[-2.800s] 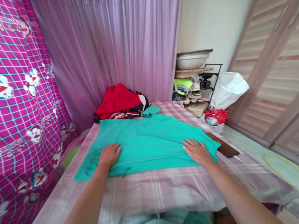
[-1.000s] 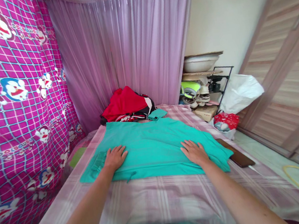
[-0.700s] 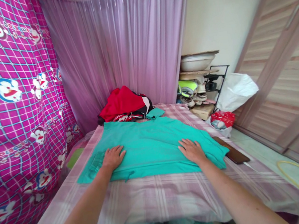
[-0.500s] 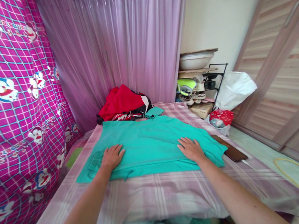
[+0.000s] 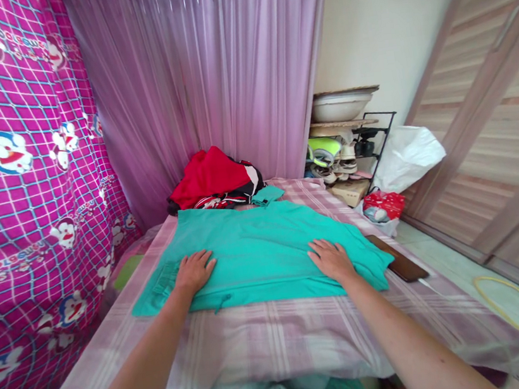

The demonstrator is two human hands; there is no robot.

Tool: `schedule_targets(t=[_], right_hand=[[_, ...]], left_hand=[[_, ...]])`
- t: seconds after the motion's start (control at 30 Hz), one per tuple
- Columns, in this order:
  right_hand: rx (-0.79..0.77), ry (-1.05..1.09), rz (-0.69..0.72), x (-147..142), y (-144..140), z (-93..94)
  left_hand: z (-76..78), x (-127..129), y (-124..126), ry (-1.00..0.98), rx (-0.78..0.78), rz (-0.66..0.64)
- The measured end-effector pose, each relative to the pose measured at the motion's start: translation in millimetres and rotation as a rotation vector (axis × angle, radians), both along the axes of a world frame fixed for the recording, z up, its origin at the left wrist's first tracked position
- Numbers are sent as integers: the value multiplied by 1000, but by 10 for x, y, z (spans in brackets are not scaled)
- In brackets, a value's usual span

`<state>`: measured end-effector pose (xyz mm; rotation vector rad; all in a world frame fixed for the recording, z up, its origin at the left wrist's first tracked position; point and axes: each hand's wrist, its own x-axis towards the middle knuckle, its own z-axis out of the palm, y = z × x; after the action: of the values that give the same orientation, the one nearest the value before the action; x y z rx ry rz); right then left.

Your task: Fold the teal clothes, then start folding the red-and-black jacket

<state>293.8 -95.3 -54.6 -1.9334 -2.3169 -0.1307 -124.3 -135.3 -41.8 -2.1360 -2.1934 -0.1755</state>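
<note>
A teal garment (image 5: 257, 252) lies spread out across the table, with a small drawstring-like tie near its front edge. My left hand (image 5: 196, 271) rests palm down on its left part, fingers stretched out, beside a gathered, ribbed-looking section (image 5: 163, 280). On the right part, my right hand (image 5: 331, 258) also lies flat with fingers spread. Neither hand grips the cloth. Under the garment's right edge a brown phone-like slab (image 5: 405, 264) is partly covered, with a white cable at its end.
Beyond the garment sits a heap of red and black clothes (image 5: 214, 178), beside a small teal cloth piece (image 5: 267, 195). A plaid cloth (image 5: 278, 339) covers the table. A shoe rack (image 5: 372, 147) and white bag (image 5: 410, 155) stand at right. Patterned pink fabric (image 5: 36, 205) hangs at left.
</note>
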Motion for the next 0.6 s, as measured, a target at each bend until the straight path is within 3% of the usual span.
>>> schedule_targets(t=[0.6], right_hand=[[6,-12,-10,-14,-5,5]], left_hand=[[-35,-20,15,-27,19,-6]])
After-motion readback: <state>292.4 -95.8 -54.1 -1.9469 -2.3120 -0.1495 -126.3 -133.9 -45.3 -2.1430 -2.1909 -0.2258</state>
